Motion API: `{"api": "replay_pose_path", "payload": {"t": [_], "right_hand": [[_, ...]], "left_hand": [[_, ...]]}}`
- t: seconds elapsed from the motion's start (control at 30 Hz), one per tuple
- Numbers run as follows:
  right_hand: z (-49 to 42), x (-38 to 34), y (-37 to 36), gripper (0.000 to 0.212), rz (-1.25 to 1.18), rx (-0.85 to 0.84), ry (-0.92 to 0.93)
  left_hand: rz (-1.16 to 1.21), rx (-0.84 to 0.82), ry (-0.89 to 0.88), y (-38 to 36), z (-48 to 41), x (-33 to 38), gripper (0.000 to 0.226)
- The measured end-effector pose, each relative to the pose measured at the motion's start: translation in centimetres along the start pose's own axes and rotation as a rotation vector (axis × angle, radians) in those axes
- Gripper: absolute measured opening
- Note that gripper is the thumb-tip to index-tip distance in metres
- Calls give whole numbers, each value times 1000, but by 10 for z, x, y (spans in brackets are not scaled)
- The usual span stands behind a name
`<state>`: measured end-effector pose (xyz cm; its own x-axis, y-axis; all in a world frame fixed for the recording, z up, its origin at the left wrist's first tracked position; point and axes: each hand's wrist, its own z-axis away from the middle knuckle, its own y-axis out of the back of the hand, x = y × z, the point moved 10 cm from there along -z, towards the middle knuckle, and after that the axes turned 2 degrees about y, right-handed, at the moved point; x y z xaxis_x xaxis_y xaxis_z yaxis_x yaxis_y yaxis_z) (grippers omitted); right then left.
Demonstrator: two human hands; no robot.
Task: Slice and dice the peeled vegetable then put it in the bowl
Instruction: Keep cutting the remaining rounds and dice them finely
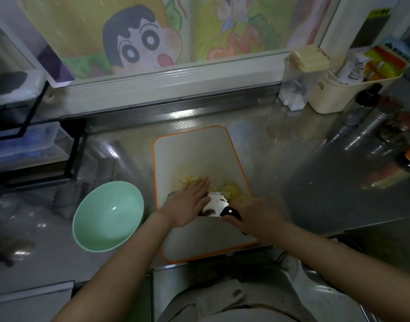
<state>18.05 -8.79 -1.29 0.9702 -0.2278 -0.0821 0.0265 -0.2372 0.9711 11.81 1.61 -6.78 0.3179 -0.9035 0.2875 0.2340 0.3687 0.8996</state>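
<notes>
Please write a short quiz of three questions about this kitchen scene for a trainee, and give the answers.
1. True or false: the green bowl already holds diced pieces.
2. Which hand grips the handle of the knife?
3. Fill in: the diced pieces lie on the ___ with the orange rim.

Key:
1. False, the bowl is empty.
2. The right hand.
3. Cutting board.
</notes>
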Motion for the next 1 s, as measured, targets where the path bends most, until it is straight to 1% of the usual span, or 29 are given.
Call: {"api": "replay_pose_path", "payload": {"t": [0.03, 0.07, 0.1, 0.13, 0.2, 0.27, 0.3, 0.37, 0.4, 0.47, 0.5, 0.53, 0.57, 0.63, 0.7, 0.77, 0.83, 0.9, 0.93, 1.0], "right_hand": [[0, 1, 3, 51, 18, 3, -4], [-1, 3, 6, 50, 41, 13, -6], [-1, 4, 7, 48, 56, 19, -12], [-2, 3, 8, 47, 59, 36, -5], [-2, 3, 5, 48, 6, 44, 19], [-1, 1, 5, 50, -18, 59, 37], [-1, 0, 8, 48, -8, 62, 49], [-1, -1, 11, 40, 19, 53, 66], [0, 0, 13, 41, 37, 47, 65], [4, 0, 8, 52, 20, -22, 66], [6, 3, 2, 61, -21, -83, 49], [9, 7, -4, 70, -54, -143, 34], [11, 9, -8, 74, -61, -184, 28], [15, 13, -10, 63, -56, -234, 23], [17, 16, -11, 53, -64, -258, 4], [18, 18, -12, 52, -79, -260, -11], [17, 22, -9, 59, -78, -244, -32], [15, 23, -5, 70, -60, -229, -44], [15, 24, -3, 67, -59, -226, -49], [15, 23, 1, 50, -80, -237, -53]], "left_hand": [[-16, 62, 6, 8, 0, -1, 65], [-18, 126, -27, 17, 2, 4, 72], [-17, 164, -88, 24, 4, 15, 73], [-21, 173, -159, 27, 7, 28, 68], [-44, 138, -281, 24, 10, 54, 61], [-77, 102, -336, 16, 10, 67, 61], [-91, 93, -336, 11, 9, 66, 62], [-102, 90, -303, 4, 7, 59, 63], [-103, 92, -277, 3, 7, 55, 64], [-104, 91, -208, 0, 8, 42, 72], [-100, 88, -171, -2, 9, 34, 77], [-97, 86, -133, -4, 9, 25, 83], [-97, 86, -91, -6, 9, 15, 92], [-115, 73, 10, -11, 8, -6, 110], [-86, 95, 91, -6, 10, -18, 118], [-42, 153, 88, 2, 11, -15, 111], [-12, 195, -9, 8, 12, 2, 89], [-4, 170, -112, 2, 15, 21, 67], [-4, 154, -148, -3, 16, 28, 62], [26, 146, -154, -10, 16, 31, 60]]}}
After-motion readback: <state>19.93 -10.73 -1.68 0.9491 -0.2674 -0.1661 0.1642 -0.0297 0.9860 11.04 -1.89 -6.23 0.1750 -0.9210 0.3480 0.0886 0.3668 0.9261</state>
